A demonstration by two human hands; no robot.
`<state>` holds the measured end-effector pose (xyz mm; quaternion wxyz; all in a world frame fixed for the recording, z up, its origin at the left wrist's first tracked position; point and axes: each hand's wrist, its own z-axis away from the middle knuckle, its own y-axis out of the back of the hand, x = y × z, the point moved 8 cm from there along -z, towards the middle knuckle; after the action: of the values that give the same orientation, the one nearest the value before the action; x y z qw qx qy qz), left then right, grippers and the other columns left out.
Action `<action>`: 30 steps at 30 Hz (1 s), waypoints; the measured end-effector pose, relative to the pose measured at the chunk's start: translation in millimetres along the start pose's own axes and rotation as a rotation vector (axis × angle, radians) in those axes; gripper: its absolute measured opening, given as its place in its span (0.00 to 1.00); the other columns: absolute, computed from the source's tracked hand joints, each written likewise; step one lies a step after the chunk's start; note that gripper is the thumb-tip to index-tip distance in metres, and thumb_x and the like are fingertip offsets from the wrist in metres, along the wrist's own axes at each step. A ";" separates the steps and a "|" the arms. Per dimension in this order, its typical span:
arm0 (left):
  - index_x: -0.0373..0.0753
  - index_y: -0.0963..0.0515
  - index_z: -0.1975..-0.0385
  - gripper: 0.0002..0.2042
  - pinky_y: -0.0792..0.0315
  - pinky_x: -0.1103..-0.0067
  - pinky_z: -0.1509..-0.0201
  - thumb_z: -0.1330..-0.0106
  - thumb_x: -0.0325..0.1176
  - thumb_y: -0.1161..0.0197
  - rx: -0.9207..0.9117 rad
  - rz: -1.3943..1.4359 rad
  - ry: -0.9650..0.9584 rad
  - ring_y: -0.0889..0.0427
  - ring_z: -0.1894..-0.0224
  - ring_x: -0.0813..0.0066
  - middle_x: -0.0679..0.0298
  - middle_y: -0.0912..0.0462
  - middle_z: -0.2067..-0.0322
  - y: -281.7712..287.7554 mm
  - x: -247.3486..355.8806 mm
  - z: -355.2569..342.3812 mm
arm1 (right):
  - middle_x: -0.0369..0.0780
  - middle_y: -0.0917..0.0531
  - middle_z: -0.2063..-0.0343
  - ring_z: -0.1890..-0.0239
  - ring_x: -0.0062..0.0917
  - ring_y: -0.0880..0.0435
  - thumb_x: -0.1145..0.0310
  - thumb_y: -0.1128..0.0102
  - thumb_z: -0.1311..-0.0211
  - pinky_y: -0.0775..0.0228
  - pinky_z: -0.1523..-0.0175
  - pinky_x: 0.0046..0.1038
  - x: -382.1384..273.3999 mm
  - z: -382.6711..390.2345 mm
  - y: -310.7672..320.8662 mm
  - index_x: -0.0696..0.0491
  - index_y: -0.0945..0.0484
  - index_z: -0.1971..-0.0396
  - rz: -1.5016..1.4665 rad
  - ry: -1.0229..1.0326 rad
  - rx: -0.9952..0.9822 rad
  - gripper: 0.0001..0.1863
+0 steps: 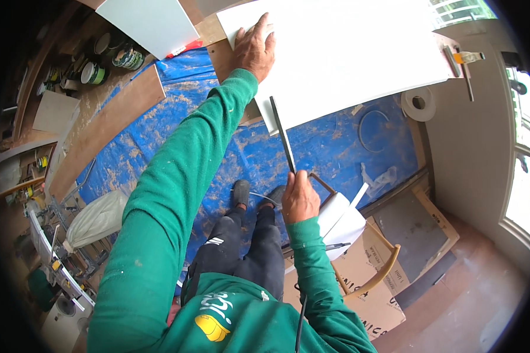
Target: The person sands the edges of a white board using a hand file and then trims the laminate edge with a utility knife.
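A large white panel [347,56] lies at the far middle, its near edge overhanging the blue sheet below. My left hand [257,52] rests on the panel's far left part, open, fingers stretched out and pressed onto its surface. In my closed right hand [301,197] is a long, narrow, dark flat file [283,136], pointing away from me. Its far end comes up beside the panel's near left corner; whether it touches the edge I cannot tell. The file's handle end is hidden in my fist.
A dusty blue sheet [241,156] covers the floor under my feet. To the right stand a wooden-armed chair [388,265] with a white seat and flattened cardboard [371,315]. Paint tubs [93,73] and boards line the left. A brush [469,57] lies beyond the panel's right end.
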<state>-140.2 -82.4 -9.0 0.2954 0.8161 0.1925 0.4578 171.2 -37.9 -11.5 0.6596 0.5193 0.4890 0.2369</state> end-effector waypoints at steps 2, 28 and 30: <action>0.48 0.44 0.32 0.24 0.45 0.64 0.29 0.26 0.41 0.52 -0.026 0.011 0.038 0.29 0.40 0.57 0.69 0.20 0.46 0.2 0.2 -0.8 | 0.46 0.24 0.84 0.83 0.42 0.22 0.62 0.53 0.28 0.31 0.80 0.40 8.0 -33.3 -0.5 0.53 0.36 0.72 -0.016 -0.095 -0.087 0.13; 0.49 0.47 0.29 0.31 0.60 0.58 0.24 0.27 0.57 0.61 -0.273 -0.256 -0.096 0.48 0.27 0.59 0.57 0.42 0.31 -25.2 9.2 3.7 | 0.52 0.18 0.73 0.74 0.47 0.18 0.60 0.54 0.28 0.25 0.69 0.42 134.7 -137.5 50.1 0.55 0.25 0.70 -0.049 -0.288 0.231 0.16; 0.48 0.50 0.28 0.34 0.64 0.57 0.24 0.28 0.60 0.63 -0.578 -0.716 -0.266 0.55 0.26 0.55 0.56 0.52 0.28 -50.2 46.3 43.6 | 0.54 0.18 0.68 0.66 0.54 0.21 0.60 0.56 0.28 0.28 0.61 0.47 186.6 -127.7 67.4 0.55 0.23 0.61 -0.193 -0.482 0.263 0.15</action>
<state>-81.4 -30.9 -30.5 0.6715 0.6344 0.2867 0.2537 147.0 196.5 -22.0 0.7034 0.5926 0.3920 -0.0226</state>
